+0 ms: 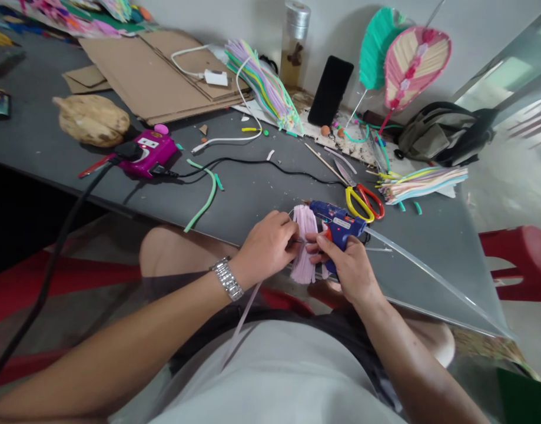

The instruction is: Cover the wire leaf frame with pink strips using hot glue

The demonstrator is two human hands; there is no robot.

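My left hand [272, 242], wearing a silver watch on its wrist, is closed in a pinch at the left edge of a pale pink bundle of fuzzy stems [304, 259]. One pink stem [248, 315] trails below that hand toward my shirt. My right hand [347, 262] is closed about the handle of a blue hot glue gun [336, 221], its fingertips reaching the pink bundle. The gun's nozzle points left, above the bundle. A long clear glue stick [433, 275] sticks out of its back. Exactly what my left fingertips pinch is hidden.
Yellow-and-red scissors [361, 200] lie just beyond the gun. A magenta power adapter [150, 154] with black cords sits left. Behind are cardboard sheets [164, 76], stem bundles [270, 88], a phone [331, 91], leaf-shaped fans [418, 68] and a bag [444, 132].
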